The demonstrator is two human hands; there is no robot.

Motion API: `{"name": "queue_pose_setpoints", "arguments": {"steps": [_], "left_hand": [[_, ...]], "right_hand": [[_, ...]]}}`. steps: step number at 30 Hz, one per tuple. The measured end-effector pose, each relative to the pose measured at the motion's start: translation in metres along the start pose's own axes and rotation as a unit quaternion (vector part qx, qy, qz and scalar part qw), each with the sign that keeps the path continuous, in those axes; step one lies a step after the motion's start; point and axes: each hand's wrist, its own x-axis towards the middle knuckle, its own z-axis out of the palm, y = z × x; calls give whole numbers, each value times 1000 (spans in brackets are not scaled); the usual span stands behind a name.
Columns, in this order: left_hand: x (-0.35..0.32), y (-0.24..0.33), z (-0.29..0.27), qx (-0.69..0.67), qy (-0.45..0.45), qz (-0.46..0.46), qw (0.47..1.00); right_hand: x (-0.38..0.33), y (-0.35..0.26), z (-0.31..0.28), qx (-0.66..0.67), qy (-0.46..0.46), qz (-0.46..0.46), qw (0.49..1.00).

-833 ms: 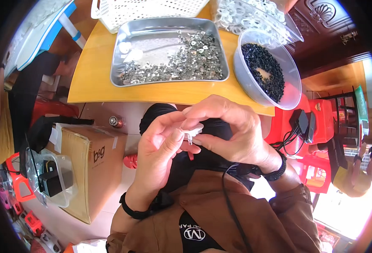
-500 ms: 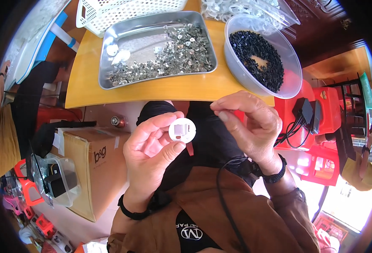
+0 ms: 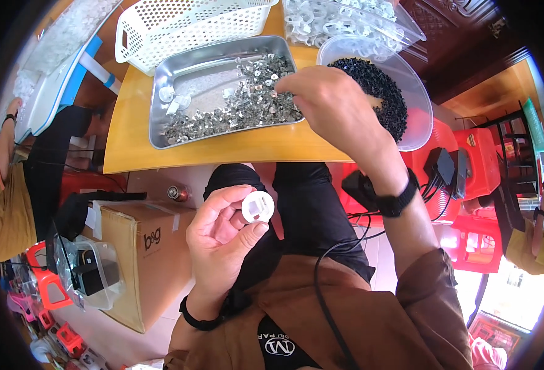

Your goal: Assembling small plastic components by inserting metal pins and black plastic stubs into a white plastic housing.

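My left hand [image 3: 222, 225] holds a small round white plastic part [image 3: 258, 207] between thumb and fingers, above my lap. Openings and a raised rectangular section show on its face. Reaching forward, my right hand [image 3: 330, 102] is over the right side of a shallow metal tray [image 3: 161, 139]. Its fingertips are drawn together at the small shiny metal pieces [image 3: 247, 102] heaped there; whatever is between them is hidden. A few white plastic parts [image 3: 174, 102] lie at the tray's left end.
Right of the tray stands a clear round tub [image 3: 421, 117] of small black pieces [image 3: 395, 98]. Behind are a white perforated basket [image 3: 192, 28] and a clear container of translucent rings [image 3: 346, 24]. A cardboard box [image 3: 161, 265] sits left of my legs; red stools [image 3: 475, 240] stand right.
My right hand has moved forward from near the table's front edge to the metal pieces in the tray. My left hand still holds the white part, slightly lower in view.
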Motion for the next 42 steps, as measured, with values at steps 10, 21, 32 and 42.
{"name": "queue_pose_setpoints", "arguments": {"steps": [10,21,32,42], "left_hand": [[-4,2,-10,-16,17,-18,1000],[-1,-1,-13,-42,30,-28,998],[1,-2,-15,-34,35,-41,998],[1,-4,-17,-29,46,-43,998]], "right_hand": [[26,3,58,-27,-229,20,973],[21,12,54,20,-137,91,986],[19,8,47,122,-128,167,970],[22,-1,47,186,-92,194,959]]}}
